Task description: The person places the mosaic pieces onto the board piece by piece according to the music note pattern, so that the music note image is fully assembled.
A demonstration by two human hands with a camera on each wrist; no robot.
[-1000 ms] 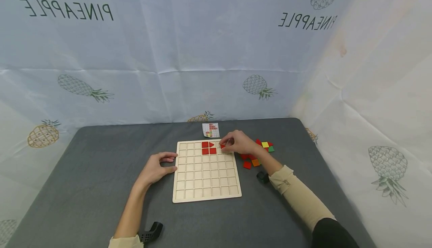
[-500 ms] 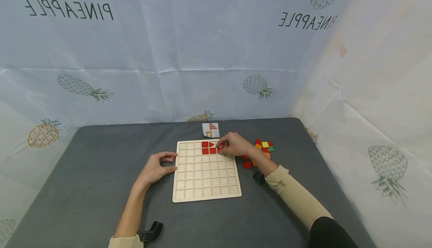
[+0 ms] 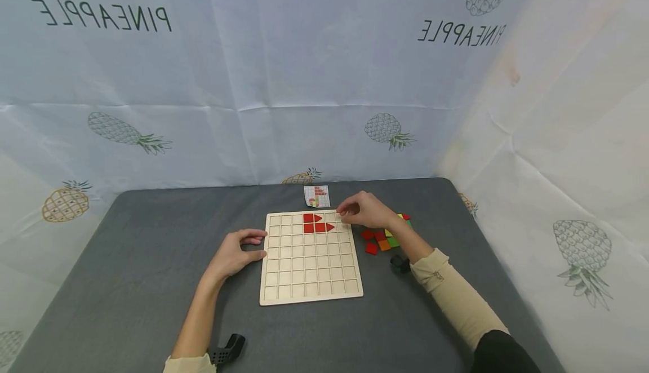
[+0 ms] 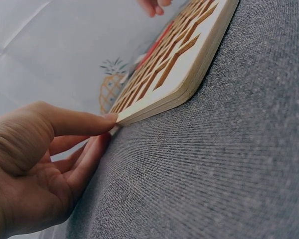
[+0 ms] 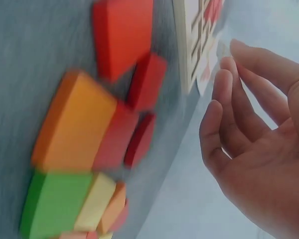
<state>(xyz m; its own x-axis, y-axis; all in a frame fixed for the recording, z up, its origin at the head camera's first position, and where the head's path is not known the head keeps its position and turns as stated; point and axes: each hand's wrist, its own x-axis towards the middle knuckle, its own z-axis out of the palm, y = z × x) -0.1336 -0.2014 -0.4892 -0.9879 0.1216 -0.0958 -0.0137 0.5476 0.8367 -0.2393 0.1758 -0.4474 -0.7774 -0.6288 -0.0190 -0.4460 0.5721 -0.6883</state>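
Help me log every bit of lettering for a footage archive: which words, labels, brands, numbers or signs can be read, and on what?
"PINEAPPLE", mirror-reversed: upper left of the backdrop cloth.
"PINEAPPLE", mirror-reversed: upper right of the same cloth.
Small mark on the right sleeve: too small to read.
Card: coloured pattern; any lettering is too small to read.
Board and red tiles: none readable.

Hands: two, left hand [image 3: 233, 253] and right hand [image 3: 366, 209]
Grid board [image 3: 311, 263]: one
Red squares [image 3: 309, 228] on board: three
Red triangles [image 3: 330, 227] on board: two
Pattern card [image 3: 316, 196], far side: one
Loose pieces [image 3: 372, 248], right: several, partly hidden, total unclear
Counter [image 3: 152, 271]: one
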